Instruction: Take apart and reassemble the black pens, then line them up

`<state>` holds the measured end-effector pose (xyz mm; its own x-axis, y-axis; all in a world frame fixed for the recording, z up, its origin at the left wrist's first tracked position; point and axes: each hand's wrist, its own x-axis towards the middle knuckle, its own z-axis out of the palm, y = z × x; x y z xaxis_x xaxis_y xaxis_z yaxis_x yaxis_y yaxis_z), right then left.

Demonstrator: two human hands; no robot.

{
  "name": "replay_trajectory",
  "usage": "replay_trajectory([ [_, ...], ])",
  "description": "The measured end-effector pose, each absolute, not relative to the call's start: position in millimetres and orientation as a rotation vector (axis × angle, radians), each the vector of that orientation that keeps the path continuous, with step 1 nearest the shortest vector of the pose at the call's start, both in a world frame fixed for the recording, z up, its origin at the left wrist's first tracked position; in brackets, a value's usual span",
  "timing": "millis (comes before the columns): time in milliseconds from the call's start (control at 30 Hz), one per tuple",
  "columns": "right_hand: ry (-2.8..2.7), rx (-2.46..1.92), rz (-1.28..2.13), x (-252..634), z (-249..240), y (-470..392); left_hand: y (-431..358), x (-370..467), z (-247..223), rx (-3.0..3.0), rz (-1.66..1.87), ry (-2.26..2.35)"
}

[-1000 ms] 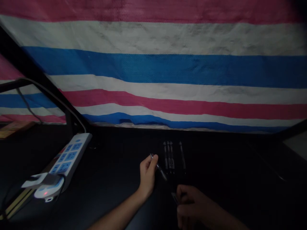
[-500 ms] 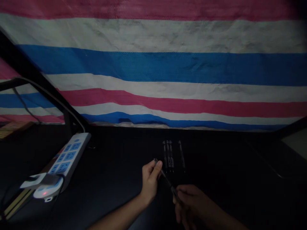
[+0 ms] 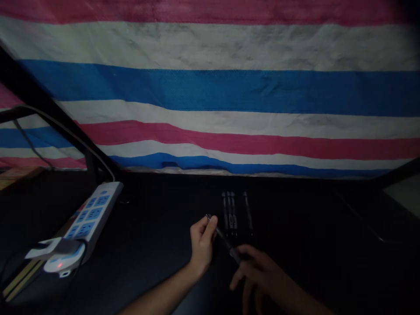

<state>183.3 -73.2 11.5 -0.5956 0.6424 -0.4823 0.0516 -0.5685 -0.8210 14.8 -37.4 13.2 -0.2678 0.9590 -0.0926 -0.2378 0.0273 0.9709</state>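
Observation:
Between thumb and fingers, my left hand (image 3: 202,245) pinches the upper end of a dark pen (image 3: 223,238), which slants down to the right. My right hand (image 3: 257,273) is at the pen's lower end, thumb and index finger against it, the other fingers loosely spread. Beyond the hands, several similar pens (image 3: 230,214) lie side by side on the black table (image 3: 157,218), pointing away from me. One more pen (image 3: 248,213) lies a little apart on their right.
A white power strip (image 3: 93,214) with blue sockets, a plug and a red light lies at the left. Behind the table hangs a striped sheet (image 3: 229,92). A dark flat object (image 3: 383,214) is faintly visible at the right.
My left hand and the pen have shifted slightly left. The fingers of my right hand have loosened and spread around the pen's lower end.

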Motion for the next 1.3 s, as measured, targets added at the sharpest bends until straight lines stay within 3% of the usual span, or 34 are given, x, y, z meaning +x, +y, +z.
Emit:
replay_trajectory([
  [800, -1.478, -1.294, 1.819, 182, 16, -74, -40, 13, 11, 0.927, 1.438, 1.308],
  [1033, -1.321, -1.177, 2.123, 185, 9, -68, -40, 14, 12, 0.996, 1.398, 1.211],
  [1300, -1.311, -1.210, 1.843, 184, 10, -63, -38, 16, 22, 1.128, 1.348, 0.922],
])
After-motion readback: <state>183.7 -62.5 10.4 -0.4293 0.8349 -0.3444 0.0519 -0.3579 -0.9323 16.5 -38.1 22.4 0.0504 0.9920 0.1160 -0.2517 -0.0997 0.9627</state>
